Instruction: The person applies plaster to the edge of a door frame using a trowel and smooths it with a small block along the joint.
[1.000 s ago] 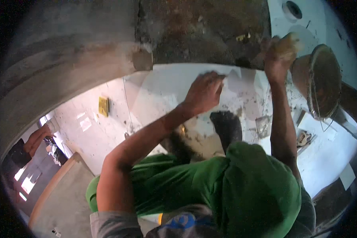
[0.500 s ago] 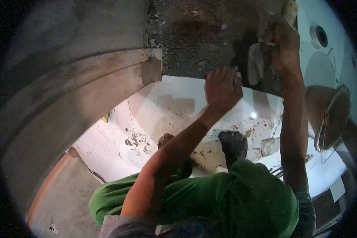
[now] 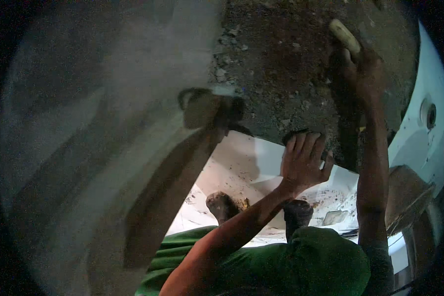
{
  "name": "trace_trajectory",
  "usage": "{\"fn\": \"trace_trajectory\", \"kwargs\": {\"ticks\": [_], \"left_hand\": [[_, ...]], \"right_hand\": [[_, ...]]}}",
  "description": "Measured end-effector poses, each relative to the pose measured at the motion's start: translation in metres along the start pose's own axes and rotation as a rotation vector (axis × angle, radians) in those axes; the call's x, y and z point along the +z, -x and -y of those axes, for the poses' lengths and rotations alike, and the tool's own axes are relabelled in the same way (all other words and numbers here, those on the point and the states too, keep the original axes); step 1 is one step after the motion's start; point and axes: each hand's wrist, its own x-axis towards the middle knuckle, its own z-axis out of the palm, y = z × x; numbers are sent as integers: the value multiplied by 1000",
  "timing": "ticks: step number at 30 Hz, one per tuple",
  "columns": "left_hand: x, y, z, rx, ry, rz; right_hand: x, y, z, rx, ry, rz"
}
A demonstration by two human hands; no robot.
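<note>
My right hand (image 3: 367, 71) is closed around a tool with a pale wooden handle (image 3: 344, 35). The handle's rounded end sticks out past the hand, up and to the left. The rest of this tool is lost in shadow, so I cannot tell its kind. Beneath it lies a rough, dark surface (image 3: 281, 64) strewn with crumbs and rubble. My left hand (image 3: 305, 160) rests on the near edge of that surface, fingers stretched over it and thumb apart. Nothing shows in the left hand.
A pale wall or ledge (image 3: 148, 98) fills the left side. Below my hands is a white surface (image 3: 269, 158) spotted with dirt, my feet (image 3: 298, 211) on it. At right stands a white panel (image 3: 414, 143) with a round, dark-centred fitting (image 3: 430, 116).
The view has shifted, and the ledge at left now looms larger. My right hand's tool handle has tilted leftward. My left fingers, bunched before, are now spread over the edge.
</note>
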Motion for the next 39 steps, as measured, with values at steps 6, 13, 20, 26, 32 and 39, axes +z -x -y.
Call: {"fn": "trace_trajectory", "kwargs": {"ticks": [6,13,20,26,32,39], "left_hand": [[4,1,0,-22,-29,-42],[0,0,-7,-19,-73,60],[1,3,-1,27,-55,-89],[-12,8,-10,27,118,-241],[-18,17,-69,-507,1216,71],[-70,-6,-136,-505,1695,275]], "right_hand": [[21,-10,-37,-157,125,-43],[25,-19,-53,-288,204,-143],[-80,38,13,-240,-336,-205],[-192,113,15,-101,-492,-228],[-240,164,-8,-64,-549,-196],[-162,272,-36,-123,-771,-254]]}}
